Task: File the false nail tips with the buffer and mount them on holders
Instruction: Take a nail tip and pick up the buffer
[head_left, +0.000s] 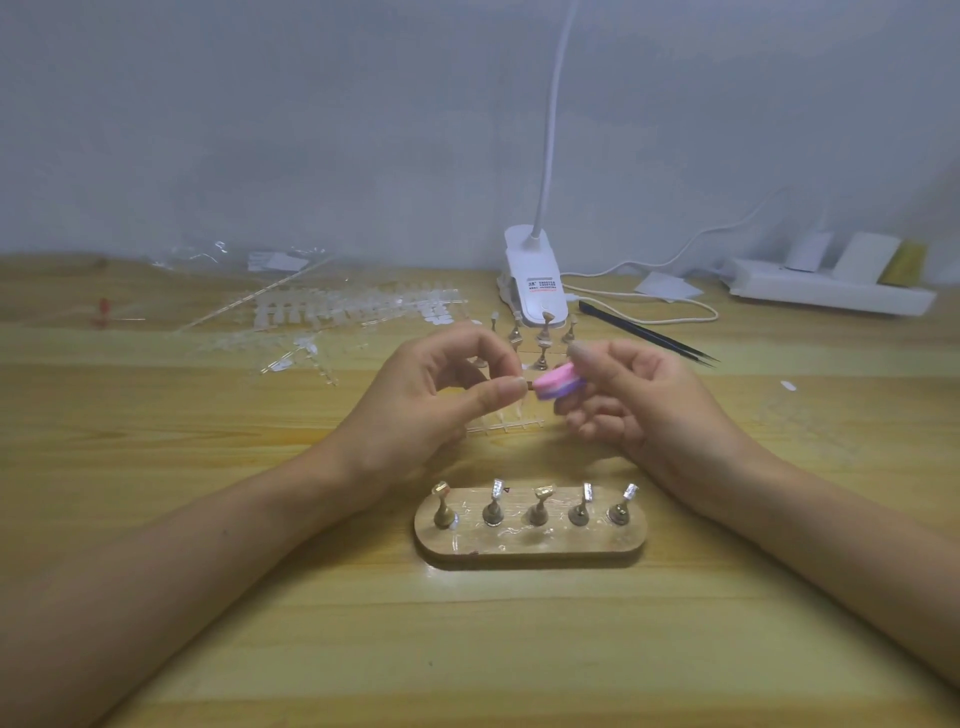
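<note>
The right hand (639, 400) pinches the pink-purple buffer (560, 382) against what seems a nail tip pinched in the left hand (441, 395).

Both bare forearms reach inward, the left hand (441, 395) pinching thumb to forefinger, the right hand (639, 405) curled, fingertips nearly meeting

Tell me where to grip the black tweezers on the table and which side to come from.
Grip the black tweezers by the thick blunt end nearest the clip lamp, pinching across the two flat arms from above. They lie flat on the wooden table, with the fine tips pointing right and toward the person, so coming in from the lamp side probably keeps fingers off the sharp points.
</note>
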